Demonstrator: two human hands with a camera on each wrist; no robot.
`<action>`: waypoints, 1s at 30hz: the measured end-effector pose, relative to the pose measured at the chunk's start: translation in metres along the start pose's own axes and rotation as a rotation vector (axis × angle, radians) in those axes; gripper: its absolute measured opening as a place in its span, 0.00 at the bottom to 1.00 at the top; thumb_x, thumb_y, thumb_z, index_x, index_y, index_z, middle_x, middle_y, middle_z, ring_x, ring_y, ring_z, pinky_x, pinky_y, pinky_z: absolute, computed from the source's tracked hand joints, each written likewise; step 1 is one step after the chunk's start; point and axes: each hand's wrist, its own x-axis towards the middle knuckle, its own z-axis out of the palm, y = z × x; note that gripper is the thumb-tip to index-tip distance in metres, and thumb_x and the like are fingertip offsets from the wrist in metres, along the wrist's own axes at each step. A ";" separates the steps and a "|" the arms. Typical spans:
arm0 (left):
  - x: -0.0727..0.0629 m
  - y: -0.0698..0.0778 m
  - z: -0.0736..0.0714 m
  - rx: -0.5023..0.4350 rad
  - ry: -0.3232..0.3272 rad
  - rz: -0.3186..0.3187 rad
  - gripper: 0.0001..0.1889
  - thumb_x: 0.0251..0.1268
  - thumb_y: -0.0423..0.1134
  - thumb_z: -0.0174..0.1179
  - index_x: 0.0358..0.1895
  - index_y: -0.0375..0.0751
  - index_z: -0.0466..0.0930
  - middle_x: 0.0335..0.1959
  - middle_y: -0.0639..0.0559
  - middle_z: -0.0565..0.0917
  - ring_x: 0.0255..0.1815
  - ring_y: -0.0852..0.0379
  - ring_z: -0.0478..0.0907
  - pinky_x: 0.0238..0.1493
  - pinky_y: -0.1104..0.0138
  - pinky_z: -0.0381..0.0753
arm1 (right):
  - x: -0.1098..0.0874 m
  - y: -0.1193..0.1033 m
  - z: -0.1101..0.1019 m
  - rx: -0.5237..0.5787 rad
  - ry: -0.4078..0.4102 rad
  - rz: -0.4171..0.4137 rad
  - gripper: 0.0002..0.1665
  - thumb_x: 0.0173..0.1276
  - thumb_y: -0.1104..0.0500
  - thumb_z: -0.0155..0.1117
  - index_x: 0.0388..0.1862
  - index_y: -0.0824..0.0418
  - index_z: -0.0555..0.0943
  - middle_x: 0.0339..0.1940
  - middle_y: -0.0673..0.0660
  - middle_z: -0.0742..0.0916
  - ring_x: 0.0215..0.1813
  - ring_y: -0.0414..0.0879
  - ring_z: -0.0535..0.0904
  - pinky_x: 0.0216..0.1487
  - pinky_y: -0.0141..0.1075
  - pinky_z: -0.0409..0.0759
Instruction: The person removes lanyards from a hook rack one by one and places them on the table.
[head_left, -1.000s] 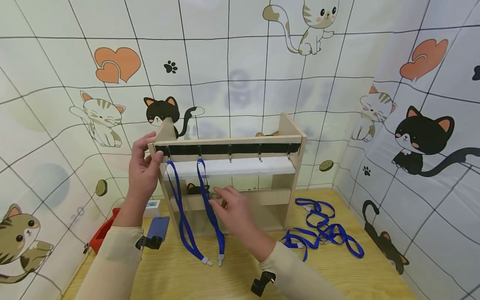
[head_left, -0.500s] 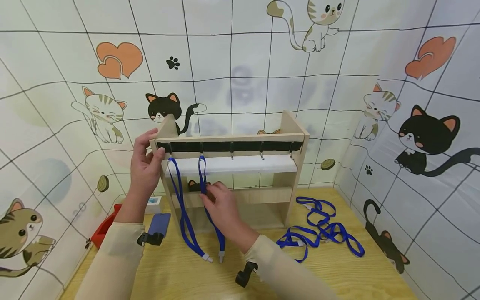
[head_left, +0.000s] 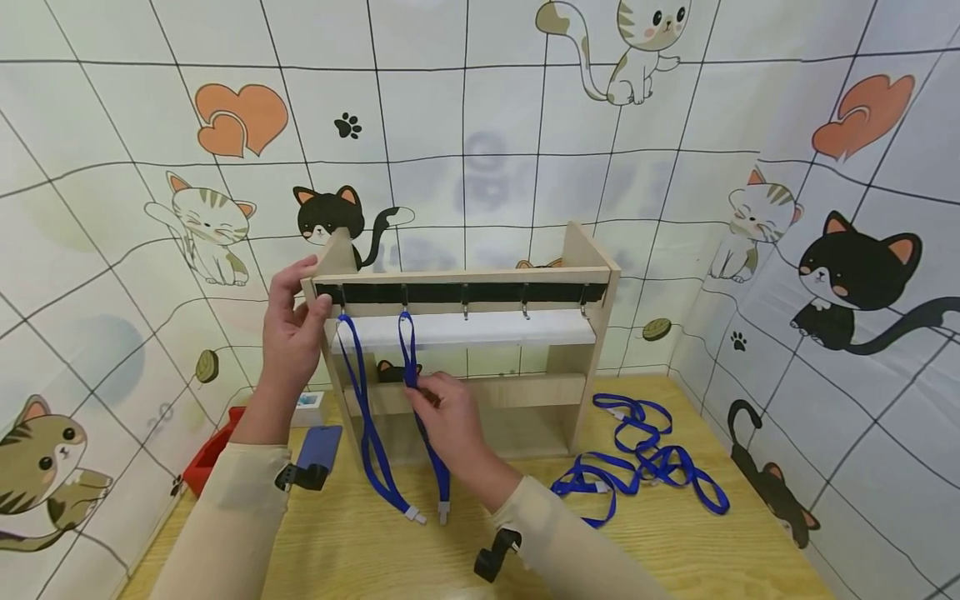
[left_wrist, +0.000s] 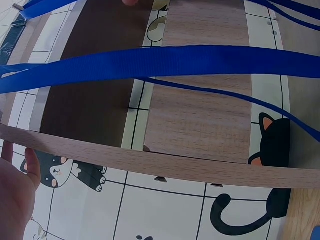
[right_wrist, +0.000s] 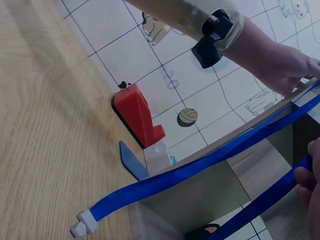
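Note:
A small wooden shelf [head_left: 463,276] stands on the table, with a dark strip of metal hooks [head_left: 465,293] along its top front. My left hand [head_left: 296,346] grips the shelf's upper left corner, thumb in front and fingers round the side. One blue lanyard [head_left: 365,408] hangs from the leftmost hook, its white clip low in front. From the second hook hangs another blue lanyard [head_left: 410,371], pinched partway down by my right hand [head_left: 448,417]. In the right wrist view, the right hand [right_wrist: 311,177] shows only partly at the edge, its fingers on the blue strap.
More blue lanyards [head_left: 647,458] lie in a tangle on the table [head_left: 390,567] to the right. Left of the shelf are a blue card-like piece [head_left: 320,448], a small white box [head_left: 307,410] and a red container [head_left: 213,454]. Cat-patterned sheeting [head_left: 480,192] covers the walls behind.
My right hand moved left from beside the second lanyard and took hold of its strap, drawing the upper part straighter. The left hand stays on the shelf corner.

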 end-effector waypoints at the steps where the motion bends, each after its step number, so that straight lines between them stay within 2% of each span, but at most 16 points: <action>1: 0.000 0.000 0.000 -0.003 -0.001 0.000 0.23 0.86 0.31 0.58 0.77 0.38 0.69 0.83 0.51 0.70 0.82 0.39 0.65 0.73 0.57 0.74 | -0.001 0.000 -0.001 0.015 0.000 0.009 0.05 0.78 0.62 0.76 0.43 0.63 0.94 0.36 0.51 0.91 0.34 0.39 0.82 0.34 0.32 0.83; 6: 0.000 0.001 0.001 -0.012 -0.003 -0.003 0.23 0.86 0.31 0.58 0.78 0.39 0.69 0.83 0.52 0.70 0.82 0.37 0.65 0.72 0.57 0.75 | -0.003 -0.001 -0.005 0.086 0.009 0.050 0.05 0.78 0.63 0.75 0.43 0.64 0.94 0.34 0.50 0.91 0.33 0.38 0.81 0.34 0.32 0.82; 12: 0.000 -0.001 0.001 -0.004 -0.005 -0.004 0.23 0.86 0.31 0.58 0.78 0.39 0.69 0.83 0.51 0.69 0.82 0.37 0.65 0.72 0.57 0.75 | 0.000 -0.013 -0.016 0.134 0.015 0.051 0.07 0.79 0.61 0.75 0.43 0.64 0.94 0.33 0.50 0.89 0.32 0.40 0.78 0.32 0.31 0.78; 17: 0.000 0.000 0.002 -0.008 -0.003 -0.003 0.23 0.86 0.30 0.58 0.78 0.38 0.69 0.83 0.51 0.69 0.81 0.42 0.66 0.72 0.58 0.74 | 0.007 -0.024 -0.027 0.145 0.021 0.028 0.06 0.78 0.61 0.75 0.45 0.61 0.96 0.35 0.50 0.91 0.33 0.42 0.79 0.32 0.30 0.77; 20: 0.000 0.001 0.002 -0.012 -0.003 0.002 0.23 0.86 0.30 0.58 0.78 0.38 0.69 0.83 0.51 0.69 0.81 0.41 0.66 0.71 0.59 0.74 | 0.009 -0.031 -0.035 0.160 0.022 0.003 0.05 0.77 0.63 0.75 0.46 0.60 0.96 0.36 0.51 0.92 0.33 0.42 0.81 0.33 0.30 0.79; 24: 0.000 0.002 0.002 -0.019 0.004 0.006 0.23 0.86 0.30 0.57 0.77 0.37 0.69 0.83 0.50 0.70 0.80 0.38 0.66 0.69 0.61 0.75 | 0.012 -0.039 -0.046 0.153 0.010 -0.040 0.09 0.77 0.67 0.73 0.49 0.59 0.96 0.37 0.52 0.92 0.34 0.42 0.81 0.33 0.29 0.79; 30: -0.002 0.001 0.001 -0.041 0.008 0.000 0.23 0.86 0.30 0.57 0.77 0.36 0.69 0.83 0.51 0.70 0.80 0.40 0.66 0.68 0.61 0.75 | 0.013 -0.045 -0.064 0.118 0.007 -0.076 0.13 0.76 0.72 0.70 0.50 0.60 0.96 0.33 0.50 0.89 0.31 0.42 0.79 0.32 0.30 0.77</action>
